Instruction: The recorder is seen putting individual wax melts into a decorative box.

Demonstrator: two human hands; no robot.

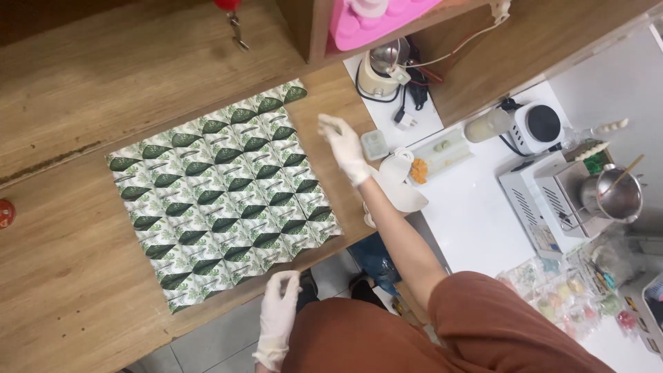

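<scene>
A wooden worktop (62, 276) adjoins a white counter (476, 214) above grey floor tiles (214, 342).

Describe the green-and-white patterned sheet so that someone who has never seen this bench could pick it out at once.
Start at the long wooden bench on the left half of the view. The patterned sheet lies flat in its middle, between the gloved left hand at the bench's near edge and the raised gloved right hand. It alone carries rows of dark green leaves on white; everything around it is bare wood.

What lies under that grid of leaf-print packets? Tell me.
The leaf-print packets lie in overlapping rows on the wooden tabletop, whose bare wood shows all around them. Anything beneath the packets themselves is covered and cannot be seen.
</scene>
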